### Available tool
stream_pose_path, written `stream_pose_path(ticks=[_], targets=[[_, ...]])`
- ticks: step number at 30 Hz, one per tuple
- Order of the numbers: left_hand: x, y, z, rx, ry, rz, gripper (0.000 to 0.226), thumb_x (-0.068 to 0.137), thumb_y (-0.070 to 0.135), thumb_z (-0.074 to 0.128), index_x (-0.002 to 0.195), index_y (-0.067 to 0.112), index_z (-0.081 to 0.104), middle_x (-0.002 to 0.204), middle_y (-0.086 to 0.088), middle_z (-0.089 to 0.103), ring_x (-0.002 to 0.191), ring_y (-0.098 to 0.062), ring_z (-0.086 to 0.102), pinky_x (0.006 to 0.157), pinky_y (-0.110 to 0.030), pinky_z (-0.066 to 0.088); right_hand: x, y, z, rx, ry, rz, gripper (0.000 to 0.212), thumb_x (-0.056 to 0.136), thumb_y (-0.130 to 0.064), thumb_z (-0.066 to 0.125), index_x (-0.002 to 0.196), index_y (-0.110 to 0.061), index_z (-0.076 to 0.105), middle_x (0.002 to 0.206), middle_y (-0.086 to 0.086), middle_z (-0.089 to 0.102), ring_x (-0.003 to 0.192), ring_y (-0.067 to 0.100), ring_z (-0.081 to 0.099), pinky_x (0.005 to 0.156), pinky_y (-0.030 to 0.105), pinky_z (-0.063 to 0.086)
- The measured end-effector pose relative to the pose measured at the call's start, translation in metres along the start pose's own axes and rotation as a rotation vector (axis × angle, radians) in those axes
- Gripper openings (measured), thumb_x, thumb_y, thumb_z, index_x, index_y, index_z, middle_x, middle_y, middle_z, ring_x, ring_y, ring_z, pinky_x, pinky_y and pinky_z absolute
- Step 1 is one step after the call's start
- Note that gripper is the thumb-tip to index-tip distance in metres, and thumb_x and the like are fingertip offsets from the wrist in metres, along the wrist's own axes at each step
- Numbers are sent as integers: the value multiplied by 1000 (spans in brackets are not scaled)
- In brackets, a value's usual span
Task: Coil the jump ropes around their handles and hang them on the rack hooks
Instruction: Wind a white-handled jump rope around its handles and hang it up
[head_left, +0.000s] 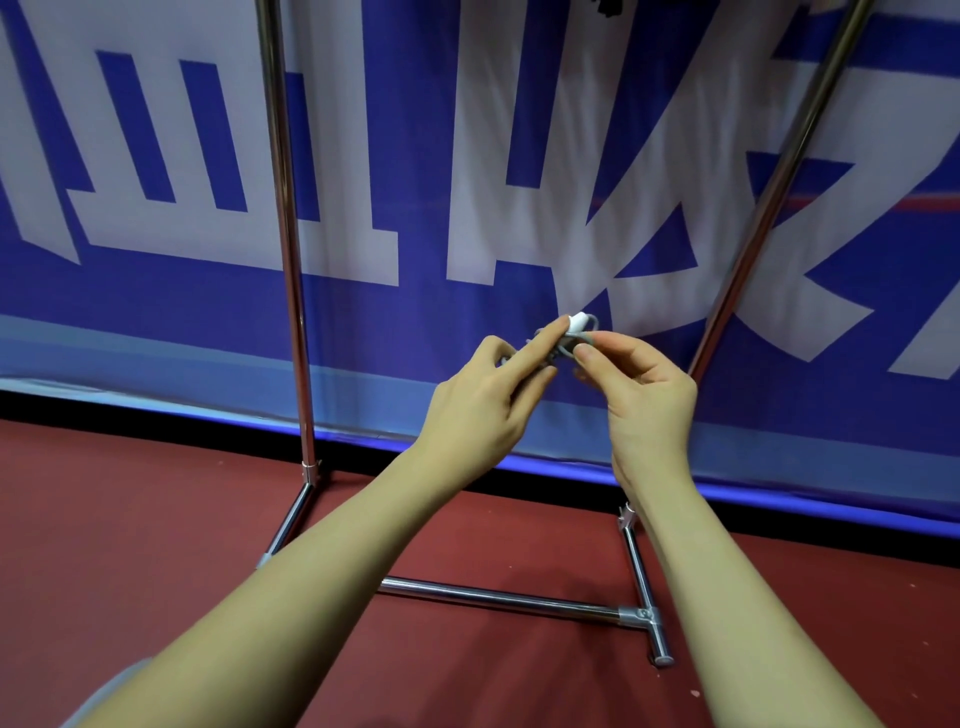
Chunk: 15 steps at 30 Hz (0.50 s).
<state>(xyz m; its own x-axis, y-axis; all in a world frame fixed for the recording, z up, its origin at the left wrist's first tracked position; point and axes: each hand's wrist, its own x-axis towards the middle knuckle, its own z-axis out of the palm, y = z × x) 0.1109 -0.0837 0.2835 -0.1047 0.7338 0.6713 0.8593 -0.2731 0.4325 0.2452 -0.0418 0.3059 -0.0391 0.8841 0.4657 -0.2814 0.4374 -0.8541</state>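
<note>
Jump rope (569, 340) bundle sits between both hands, handle's white end up-right. Left hand (483, 405) grips the handle; right hand (641, 387) pinches the cord. Rack (283, 208) hooks out of view above.

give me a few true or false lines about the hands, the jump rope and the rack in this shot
1. Both hands hold the jump rope between them. True: the left hand and right hand both grip it.
2. The rope lies on the red floor. False: it is held up in the air in front of the banner.
3. The rack is made of shiny metal poles. True.
4. The rope already hangs on a hook. False: it is in the hands, and no hook shows.
5. The banner is green. False: it is blue with white shapes.
</note>
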Motion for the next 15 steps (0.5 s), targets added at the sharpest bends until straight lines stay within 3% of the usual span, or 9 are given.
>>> stream_pose_path(ticks=[4, 9, 12, 15], targets=[[-2, -1, 3, -42, 23, 23, 48, 94, 51, 30, 142, 52, 29, 92, 3, 47, 67, -19, 49, 57, -37, 49, 3, 2, 1, 112, 15, 65, 26, 82, 9, 67, 93, -12, 57, 87, 4, 69, 82, 10, 68, 82, 25, 52], [-3, -5, 3, -139, 14, 49, 47, 96, 48, 34, 142, 51, 24, 89, 3, 48, 70, -19, 49, 65, -44, 50, 7, 7, -3, 122, -88, 158, 18, 85, 1, 64, 99, -12, 66, 90, 0, 73, 88, 10, 68, 81, 21, 50], [-3, -4, 3, -150, 14, 58, 48, 96, 47, 34, 143, 50, 23, 90, 2, 49, 70, -20, 50, 65, -45, 50, 9, 10, -6, 81, -152, 165, 16, 88, -5, 62, 97, -17, 69, 90, -5, 74, 92, 11, 64, 80, 25, 45], [-4, -2, 3, -92, 32, 71, 45, 97, 47, 33, 141, 49, 27, 92, 1, 51, 68, -19, 49, 60, -41, 50, 10, 14, -8, 57, -172, 178, 15, 90, -9, 61, 98, -17, 71, 97, 1, 73, 94, 14, 61, 79, 29, 42]])
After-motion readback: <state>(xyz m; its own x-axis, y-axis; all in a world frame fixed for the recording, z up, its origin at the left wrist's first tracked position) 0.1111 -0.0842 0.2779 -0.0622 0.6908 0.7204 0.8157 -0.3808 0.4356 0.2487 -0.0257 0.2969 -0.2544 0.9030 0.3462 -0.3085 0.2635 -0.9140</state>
